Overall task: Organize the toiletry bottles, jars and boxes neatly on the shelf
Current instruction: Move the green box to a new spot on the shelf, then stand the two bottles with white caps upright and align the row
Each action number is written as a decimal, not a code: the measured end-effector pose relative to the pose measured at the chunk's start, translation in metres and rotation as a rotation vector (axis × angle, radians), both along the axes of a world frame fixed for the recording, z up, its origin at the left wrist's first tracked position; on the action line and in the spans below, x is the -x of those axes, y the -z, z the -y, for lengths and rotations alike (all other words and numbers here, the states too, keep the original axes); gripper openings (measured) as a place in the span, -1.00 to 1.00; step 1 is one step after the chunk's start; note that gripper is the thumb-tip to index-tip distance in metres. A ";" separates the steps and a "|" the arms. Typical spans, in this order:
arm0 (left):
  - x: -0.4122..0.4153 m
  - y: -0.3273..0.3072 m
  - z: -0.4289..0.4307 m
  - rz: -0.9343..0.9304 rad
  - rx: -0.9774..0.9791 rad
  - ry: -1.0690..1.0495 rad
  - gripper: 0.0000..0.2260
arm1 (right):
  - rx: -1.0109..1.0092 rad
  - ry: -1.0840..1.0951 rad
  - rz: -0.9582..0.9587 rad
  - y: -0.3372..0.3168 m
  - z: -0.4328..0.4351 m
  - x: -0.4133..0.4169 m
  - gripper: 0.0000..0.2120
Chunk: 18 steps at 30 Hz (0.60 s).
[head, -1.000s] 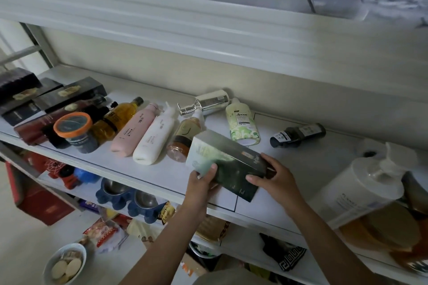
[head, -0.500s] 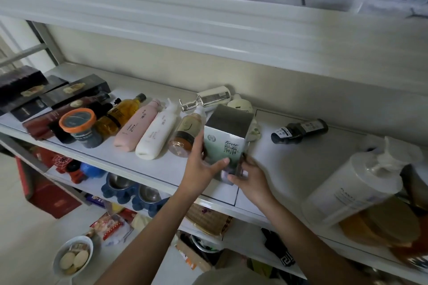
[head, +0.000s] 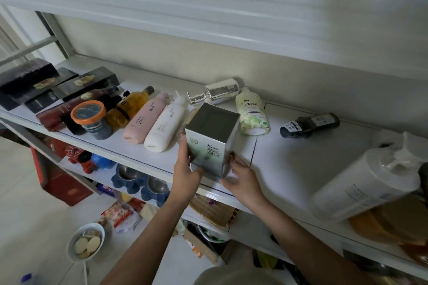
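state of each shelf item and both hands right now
green-and-white cardboard box: upright, held by both hands
left hand: grips box's left side
right hand: holds box's lower right
pink plastic bottle: lying down
white plastic bottle: lying down
small dark bottle: lying down
orange-lidded jar: upright, lidded

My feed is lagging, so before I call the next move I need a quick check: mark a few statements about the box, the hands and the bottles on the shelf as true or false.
1. The left hand and the right hand both hold the green box upright. True.
2. The pink bottle stands upright. False: it lies on its side beside the white bottle.
3. The small dark bottle lies on its side, apart from the box. True.
4. The orange-lidded jar is tipped over. False: it stands with its lid up.
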State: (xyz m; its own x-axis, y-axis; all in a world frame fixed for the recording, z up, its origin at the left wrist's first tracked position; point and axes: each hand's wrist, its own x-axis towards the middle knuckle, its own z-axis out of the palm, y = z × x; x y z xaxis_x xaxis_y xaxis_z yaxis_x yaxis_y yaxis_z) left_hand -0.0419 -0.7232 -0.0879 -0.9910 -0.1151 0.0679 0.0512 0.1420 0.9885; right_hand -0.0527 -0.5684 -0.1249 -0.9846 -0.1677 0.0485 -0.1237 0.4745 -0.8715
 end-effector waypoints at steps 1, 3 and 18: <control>-0.002 0.002 -0.001 0.005 -0.005 -0.012 -0.22 | -0.004 -0.002 0.004 0.001 0.001 0.000 -0.53; -0.004 0.005 -0.002 0.007 -0.010 -0.031 -0.21 | -0.011 -0.001 0.019 0.000 0.002 -0.001 -0.51; -0.018 0.004 0.001 0.021 -0.029 -0.003 -0.25 | 0.050 0.040 0.048 -0.004 0.009 -0.024 -0.49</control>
State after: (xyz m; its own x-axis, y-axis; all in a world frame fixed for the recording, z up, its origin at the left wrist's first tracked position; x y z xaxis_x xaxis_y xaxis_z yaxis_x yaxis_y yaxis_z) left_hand -0.0235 -0.7238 -0.0919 -0.9918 -0.1201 0.0438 0.0301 0.1137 0.9931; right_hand -0.0289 -0.5771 -0.1214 -0.9920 -0.1263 0.0085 -0.0630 0.4341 -0.8986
